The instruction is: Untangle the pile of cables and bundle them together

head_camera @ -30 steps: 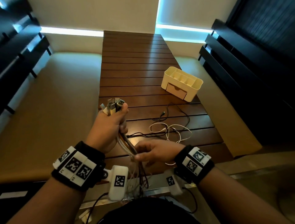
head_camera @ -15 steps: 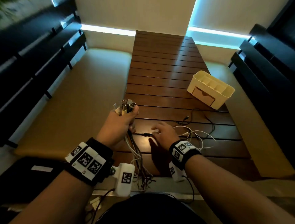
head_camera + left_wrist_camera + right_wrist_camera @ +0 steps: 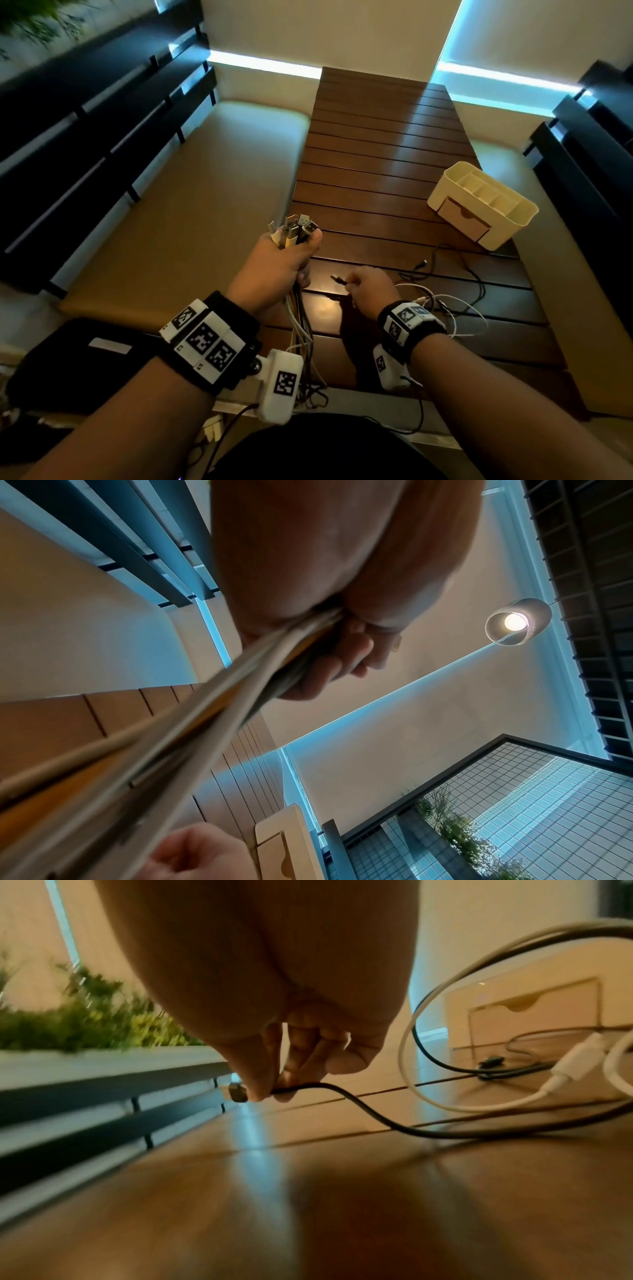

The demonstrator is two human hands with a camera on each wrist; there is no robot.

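— What does the left hand have?

— Its fist is closed round a bunch of cables, plugs sticking out above the thumb, cords hanging below past the table edge.

— And the right hand?

— Thumb and fingertips pinch a black cable just behind its USB plug, lifted off the slats. Beyond that pinch the cord trails to the loose white cable, with the cream organizer farther off.
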